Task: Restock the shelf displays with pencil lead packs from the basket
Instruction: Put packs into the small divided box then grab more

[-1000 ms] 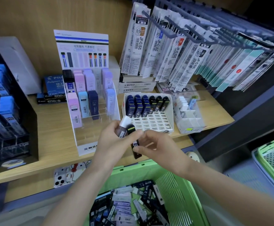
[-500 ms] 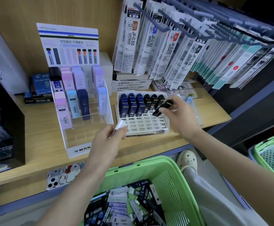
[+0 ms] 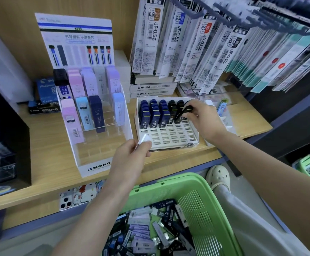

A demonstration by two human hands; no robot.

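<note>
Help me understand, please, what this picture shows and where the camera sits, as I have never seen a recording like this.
There is no machine here: a person works with bare hands, and the one camera is worn on their head, looking forward and down. The wooden shelf carries a clear stepped display of pastel lead packs and a white slotted tray with blue and black packs in its back rows. Refill packets hang on hooks above. The right hand pinches a black pack at the tray's back right. The left hand holds a white pack before the tray. The green basket below holds many loose packs.
</note>
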